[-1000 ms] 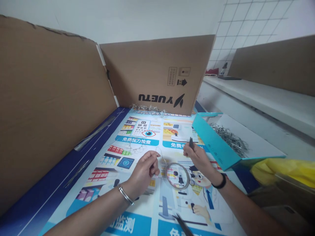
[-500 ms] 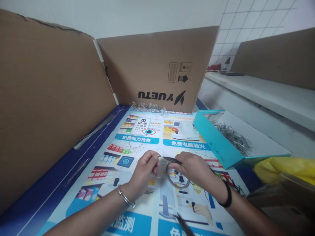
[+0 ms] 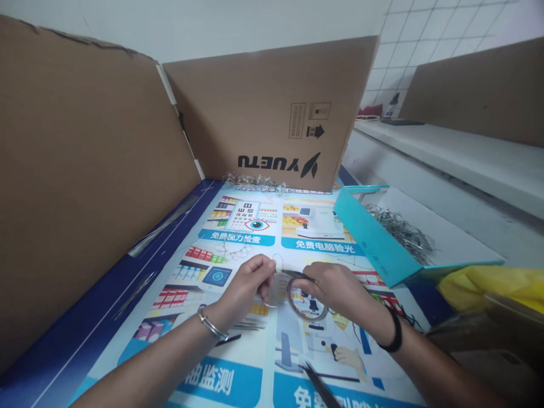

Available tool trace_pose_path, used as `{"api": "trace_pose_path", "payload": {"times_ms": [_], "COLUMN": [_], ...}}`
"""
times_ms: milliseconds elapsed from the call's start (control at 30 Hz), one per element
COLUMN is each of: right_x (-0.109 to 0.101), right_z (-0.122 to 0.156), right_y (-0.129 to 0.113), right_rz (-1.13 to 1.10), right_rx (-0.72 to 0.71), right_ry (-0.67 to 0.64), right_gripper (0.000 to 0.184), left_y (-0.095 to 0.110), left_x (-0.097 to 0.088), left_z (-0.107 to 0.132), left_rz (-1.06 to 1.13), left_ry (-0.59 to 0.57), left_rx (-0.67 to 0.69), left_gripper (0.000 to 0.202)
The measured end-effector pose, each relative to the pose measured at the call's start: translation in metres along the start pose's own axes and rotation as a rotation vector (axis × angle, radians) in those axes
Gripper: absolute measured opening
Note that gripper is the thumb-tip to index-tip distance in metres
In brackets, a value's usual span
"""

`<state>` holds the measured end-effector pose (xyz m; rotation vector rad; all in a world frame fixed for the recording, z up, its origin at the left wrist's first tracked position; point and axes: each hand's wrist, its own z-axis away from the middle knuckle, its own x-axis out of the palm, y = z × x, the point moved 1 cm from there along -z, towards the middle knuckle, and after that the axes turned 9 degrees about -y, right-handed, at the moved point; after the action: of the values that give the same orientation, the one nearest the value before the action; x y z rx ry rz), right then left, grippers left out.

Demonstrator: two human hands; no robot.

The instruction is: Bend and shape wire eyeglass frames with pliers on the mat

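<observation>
My left hand (image 3: pixel 257 277) is closed, thumb and fingertips pinching a thin looped wire (image 3: pixel 277 259) that curves up above the fingers. Beside it my right hand (image 3: pixel 329 283) is wrapped round pliers (image 3: pixel 294 274), whose dark, slim jaws point left toward the wire. A round coil of wire (image 3: pixel 309 317) hangs or lies just under the right fingers; whether they grip it too, I cannot tell. Nearer to me, a dark pointed tool (image 3: pixel 318 385) lies on the printed sheet (image 3: pixel 255 391). Several short thin rods (image 3: pixel 250 326) lie under the left wrist.
A turquoise box (image 3: pixel 378 249) at the right holds a tangle of wire pieces (image 3: pixel 403 232). Cardboard panels (image 3: pixel 238 113) stand behind and at the left. Straight wire bundles (image 3: pixel 164 226) lie along the left side. Yellow material (image 3: pixel 488 289) is at the right edge.
My left hand has shifted very slightly, uncovering more of the rods beneath its wrist. The right hand keeps hold of the pliers in nearly the same place.
</observation>
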<state>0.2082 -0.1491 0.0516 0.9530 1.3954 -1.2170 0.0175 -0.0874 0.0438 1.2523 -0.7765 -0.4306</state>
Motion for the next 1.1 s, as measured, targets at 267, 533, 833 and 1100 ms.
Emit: {"api": "trace_pose_path", "payload": {"times_ms": [267,533,833,1100], "right_x": [-0.006,-0.005,-0.007,-0.018], "right_z": [0.002,0.002,0.003,0.001], "right_y": [-0.007,-0.003,-0.010,0.000], "right_rz": [-0.053,-0.209,-0.164,-0.151], "right_rx": [-0.037,-0.168,-0.130,0.047], "right_ry": [-0.057,-0.114,-0.108,-0.106], "right_gripper": [0.051,0.050,0.043,0.029], "left_y": [0.016,0.015,0.015,0.009], "left_x": [-0.016,-0.018,-0.023,-0.065], "left_z": [-0.001,0.006,0.016,0.011], "left_rz": [-0.097,-0.035,-0.213,-0.130], "left_ry": [-0.146,-0.169,-0.066,0.299], "left_rx": [-0.078,-0.124,-0.057,0.153], "left_gripper": [0.023,0.023,0.025,0.024]}}
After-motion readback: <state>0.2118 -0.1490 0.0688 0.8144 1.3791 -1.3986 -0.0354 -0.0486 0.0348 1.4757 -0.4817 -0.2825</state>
